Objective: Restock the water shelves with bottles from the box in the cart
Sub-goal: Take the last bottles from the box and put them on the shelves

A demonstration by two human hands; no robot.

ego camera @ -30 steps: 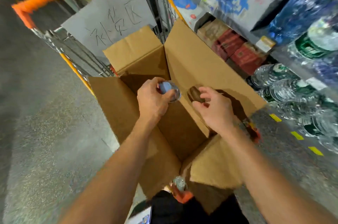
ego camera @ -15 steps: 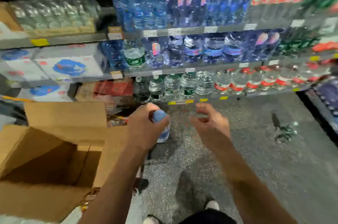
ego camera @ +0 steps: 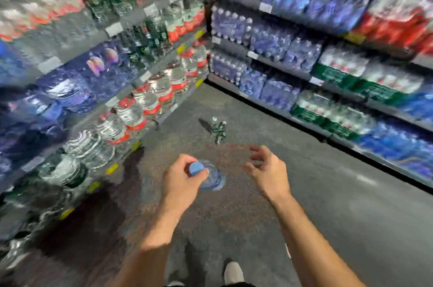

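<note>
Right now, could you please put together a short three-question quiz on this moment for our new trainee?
1. True or false: the left hand grips a bottle with a blue cap near its top.
2. What does the right hand hold? A) a bottle B) nothing C) a price tag
3. Fill in: a few small bottles stand on the ____, between the left shelves and the right shelves.

Key: 1 true. 2 B: its fingers are loosely curled around nothing. 3 floor.
</note>
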